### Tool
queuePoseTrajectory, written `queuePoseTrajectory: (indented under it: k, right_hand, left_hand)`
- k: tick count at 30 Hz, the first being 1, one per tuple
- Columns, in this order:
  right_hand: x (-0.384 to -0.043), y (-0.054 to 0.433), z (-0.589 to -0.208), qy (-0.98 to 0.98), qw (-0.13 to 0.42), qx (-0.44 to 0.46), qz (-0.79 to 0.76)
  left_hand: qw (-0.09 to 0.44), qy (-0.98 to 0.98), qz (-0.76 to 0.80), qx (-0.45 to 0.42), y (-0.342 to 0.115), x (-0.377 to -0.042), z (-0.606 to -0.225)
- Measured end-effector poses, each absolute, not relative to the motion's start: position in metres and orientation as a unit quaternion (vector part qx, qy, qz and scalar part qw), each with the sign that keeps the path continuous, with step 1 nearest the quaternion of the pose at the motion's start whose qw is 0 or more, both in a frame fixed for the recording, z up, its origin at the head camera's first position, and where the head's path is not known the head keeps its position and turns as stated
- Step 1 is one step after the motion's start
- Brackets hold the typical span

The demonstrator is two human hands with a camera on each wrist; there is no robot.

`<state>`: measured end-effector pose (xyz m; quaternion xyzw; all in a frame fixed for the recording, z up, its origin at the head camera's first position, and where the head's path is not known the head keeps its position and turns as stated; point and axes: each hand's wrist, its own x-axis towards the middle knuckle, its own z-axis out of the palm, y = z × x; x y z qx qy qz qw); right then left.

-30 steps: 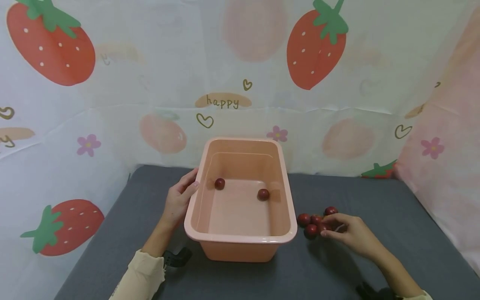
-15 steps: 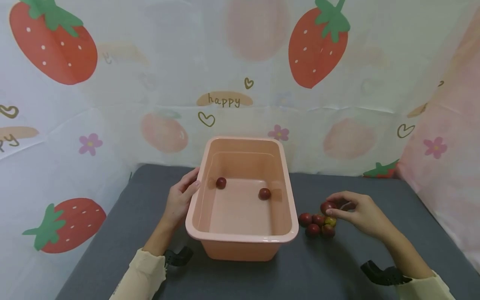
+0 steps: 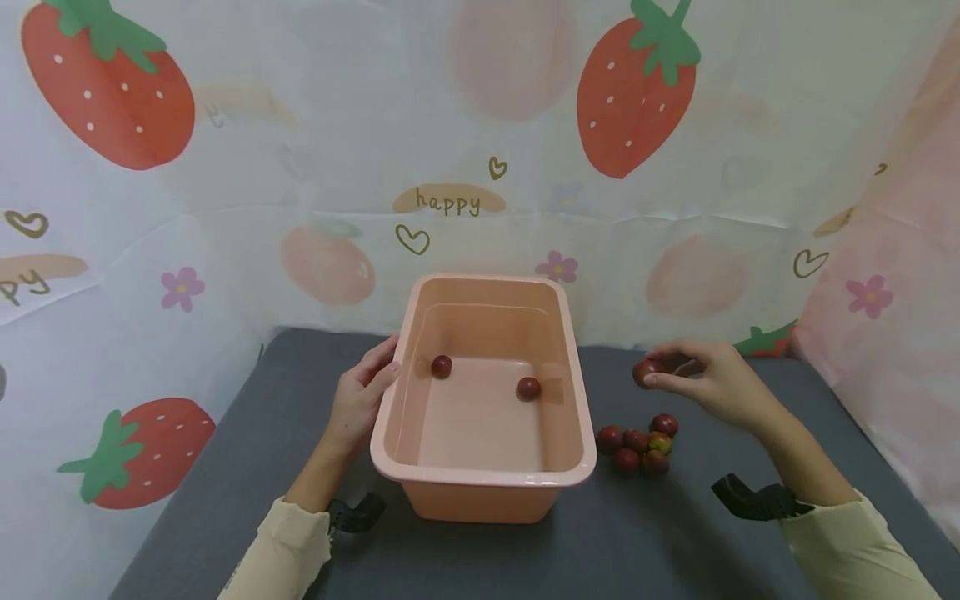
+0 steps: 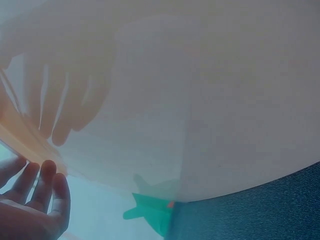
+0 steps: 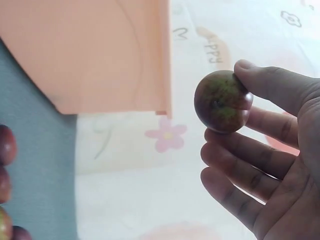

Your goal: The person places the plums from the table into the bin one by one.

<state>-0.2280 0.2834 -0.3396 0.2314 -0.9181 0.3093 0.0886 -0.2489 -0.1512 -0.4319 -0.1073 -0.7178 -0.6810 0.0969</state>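
Note:
My right hand (image 3: 716,385) pinches a dark red plum (image 3: 645,372) between thumb and fingertips, raised to the right of a pink plastic basin (image 3: 480,478). In the right wrist view this plum (image 5: 223,102) shows a greenish, mottled side. Two plums lie apart on the basin's floor, one plum (image 3: 442,367) at the left and another plum (image 3: 528,388) at the right. My left hand (image 3: 360,400) grips the basin's left rim, thumb at the edge. In the left wrist view, the left hand's fingers (image 4: 47,185) sit at the rim beside the pale wall.
Several plums (image 3: 626,460) are clustered on the dark grey cloth (image 3: 757,400) just right of the basin; one among them is yellowish green (image 3: 659,442). A fruit-printed curtain (image 3: 345,125) rises behind the table and along both sides.
My right hand has lifted a plum out of the cluster and carried it up and away from me, toward the back. The left hand and the basin have stayed in place.

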Motion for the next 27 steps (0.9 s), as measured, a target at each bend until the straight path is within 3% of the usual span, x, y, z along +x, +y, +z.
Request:
queuePoseTrajectory:
  k: [20, 27]
  right_hand:
    - [-0.279, 0.243, -0.285, -0.93, 0.069, 0.261, 0.251]
    - [-0.296, 0.223, -0.275, -0.939, 0.033, 0.252, 0.23]
  left_hand:
    - [0.103, -0.712, -0.686, -0.114, -0.151, -0.249, -0.433]
    - [0.106, -0.712, -0.685, -0.112, -0.15, -0.249, -0.433]
